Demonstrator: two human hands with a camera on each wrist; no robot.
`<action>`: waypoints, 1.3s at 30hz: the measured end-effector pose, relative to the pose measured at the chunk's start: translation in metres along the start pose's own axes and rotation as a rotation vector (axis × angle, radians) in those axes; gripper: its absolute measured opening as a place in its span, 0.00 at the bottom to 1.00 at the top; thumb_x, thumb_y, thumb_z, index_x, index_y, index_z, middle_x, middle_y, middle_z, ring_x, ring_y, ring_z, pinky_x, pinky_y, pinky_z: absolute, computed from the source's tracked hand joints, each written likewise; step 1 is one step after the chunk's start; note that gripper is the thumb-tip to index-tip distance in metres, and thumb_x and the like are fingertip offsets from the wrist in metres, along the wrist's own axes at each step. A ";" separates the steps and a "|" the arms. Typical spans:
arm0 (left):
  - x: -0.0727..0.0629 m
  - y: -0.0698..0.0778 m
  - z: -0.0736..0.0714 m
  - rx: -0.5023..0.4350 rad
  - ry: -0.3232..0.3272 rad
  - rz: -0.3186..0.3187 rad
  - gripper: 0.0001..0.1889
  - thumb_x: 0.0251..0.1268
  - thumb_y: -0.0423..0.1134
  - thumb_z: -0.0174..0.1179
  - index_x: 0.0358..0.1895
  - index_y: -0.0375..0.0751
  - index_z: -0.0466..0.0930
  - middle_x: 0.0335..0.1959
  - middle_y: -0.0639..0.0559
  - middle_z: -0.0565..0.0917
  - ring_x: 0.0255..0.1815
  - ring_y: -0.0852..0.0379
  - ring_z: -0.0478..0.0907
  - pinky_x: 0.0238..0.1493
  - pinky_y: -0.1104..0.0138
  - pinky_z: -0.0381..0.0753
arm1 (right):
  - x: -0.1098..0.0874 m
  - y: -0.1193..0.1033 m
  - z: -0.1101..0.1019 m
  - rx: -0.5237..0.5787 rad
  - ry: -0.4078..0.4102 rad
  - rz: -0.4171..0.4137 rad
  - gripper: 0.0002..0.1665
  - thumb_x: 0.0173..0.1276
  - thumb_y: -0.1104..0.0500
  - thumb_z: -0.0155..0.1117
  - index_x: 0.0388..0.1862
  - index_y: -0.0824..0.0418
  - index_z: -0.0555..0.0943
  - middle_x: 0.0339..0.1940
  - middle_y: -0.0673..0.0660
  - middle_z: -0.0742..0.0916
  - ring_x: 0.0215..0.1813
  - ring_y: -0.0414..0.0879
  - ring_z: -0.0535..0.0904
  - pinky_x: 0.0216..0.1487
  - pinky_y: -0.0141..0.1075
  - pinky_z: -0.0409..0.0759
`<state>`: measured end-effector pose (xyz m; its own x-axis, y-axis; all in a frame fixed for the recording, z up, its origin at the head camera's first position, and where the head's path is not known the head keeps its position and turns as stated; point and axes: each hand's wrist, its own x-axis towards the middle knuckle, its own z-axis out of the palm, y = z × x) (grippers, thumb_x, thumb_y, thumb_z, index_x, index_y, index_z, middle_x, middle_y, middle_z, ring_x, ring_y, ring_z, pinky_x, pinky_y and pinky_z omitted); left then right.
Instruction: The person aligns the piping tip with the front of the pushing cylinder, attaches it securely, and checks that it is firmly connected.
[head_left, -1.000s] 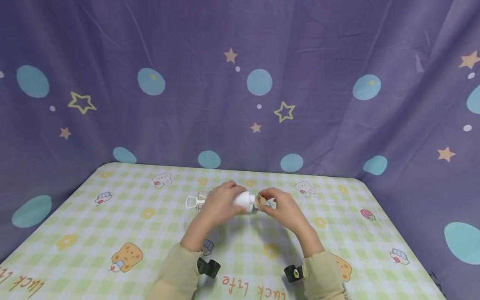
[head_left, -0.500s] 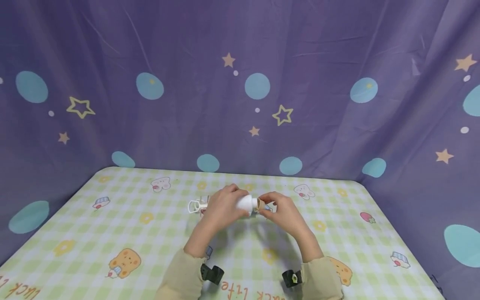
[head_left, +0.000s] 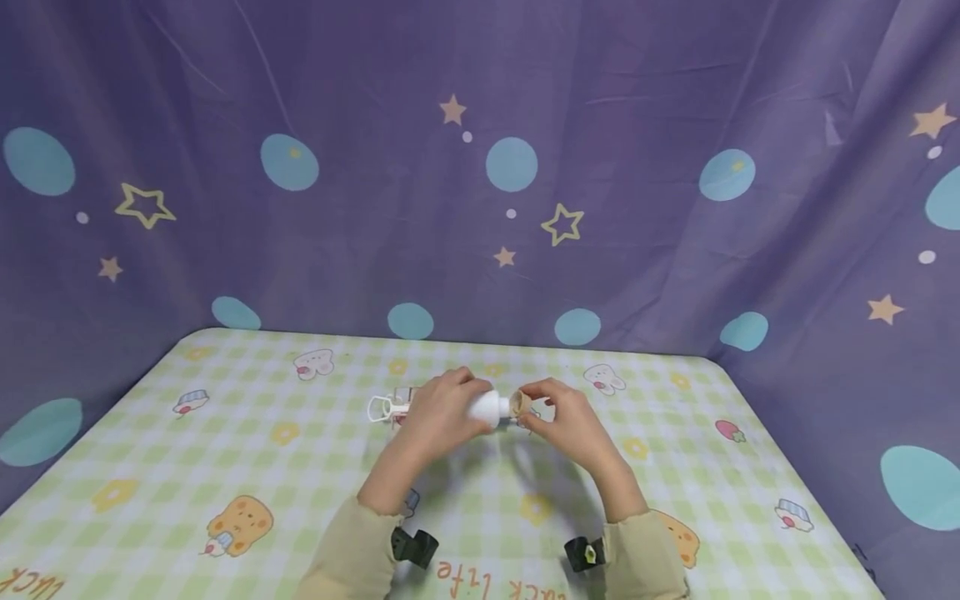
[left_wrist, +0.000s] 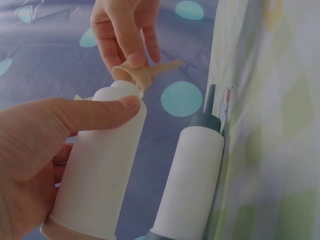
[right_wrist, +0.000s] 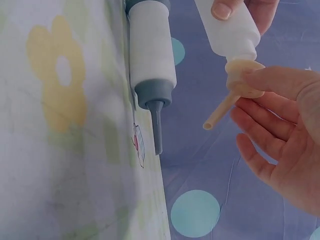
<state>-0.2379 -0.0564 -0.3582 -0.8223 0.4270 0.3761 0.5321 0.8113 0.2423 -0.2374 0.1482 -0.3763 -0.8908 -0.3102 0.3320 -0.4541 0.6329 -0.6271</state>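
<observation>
My left hand (head_left: 438, 417) grips a white squeeze bottle (left_wrist: 102, 170) that is tilted on its side, its neck towards the right hand. At that neck, my right hand (head_left: 566, 421) pinches a beige nozzle cap (left_wrist: 135, 75) between thumb and fingers. The cap sits askew at the mouth, part of its inside showing in the left wrist view; its thin spout points away from the bottle. Close by, a second white squeeze bottle (right_wrist: 152, 45) with a grey-blue nozzle cap (right_wrist: 154, 92) lies along the table. Part of it is cut off in both wrist views.
A white loop-handled item (head_left: 381, 408) lies left of the left hand, mostly hidden by it. The table has a green checked cloth (head_left: 300, 475) with printed figures. Behind it hangs a purple curtain (head_left: 420, 250) with stars and blue dots.
Half a second ago the cap was up against the bottle's neck; now it is slightly back and turned, with its opening showing. Both hands have stayed nearly in place.
</observation>
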 end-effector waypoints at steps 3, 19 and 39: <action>-0.001 -0.002 0.000 -0.005 0.008 0.013 0.25 0.39 0.47 0.72 0.46 0.47 0.81 0.38 0.52 0.79 0.34 0.55 0.76 0.36 0.63 0.75 | 0.000 -0.001 0.002 0.006 -0.020 -0.006 0.19 0.57 0.59 0.67 0.49 0.57 0.78 0.43 0.51 0.83 0.47 0.47 0.78 0.50 0.45 0.75; -0.001 0.001 0.000 0.036 0.000 0.055 0.25 0.40 0.48 0.72 0.46 0.44 0.80 0.38 0.50 0.79 0.32 0.53 0.76 0.37 0.62 0.75 | -0.001 -0.003 0.007 0.037 0.006 -0.077 0.18 0.56 0.60 0.67 0.47 0.56 0.79 0.41 0.50 0.84 0.45 0.43 0.78 0.48 0.46 0.76; -0.001 0.004 -0.001 0.050 0.040 0.084 0.25 0.38 0.47 0.73 0.45 0.44 0.81 0.37 0.51 0.79 0.31 0.53 0.77 0.36 0.63 0.74 | 0.001 -0.008 0.006 0.021 -0.004 -0.062 0.19 0.55 0.60 0.69 0.47 0.56 0.79 0.41 0.50 0.84 0.46 0.44 0.79 0.46 0.40 0.77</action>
<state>-0.2353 -0.0544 -0.3563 -0.7661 0.4787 0.4289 0.5870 0.7929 0.1636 -0.2349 0.1388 -0.3755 -0.8608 -0.3517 0.3678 -0.5089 0.5974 -0.6197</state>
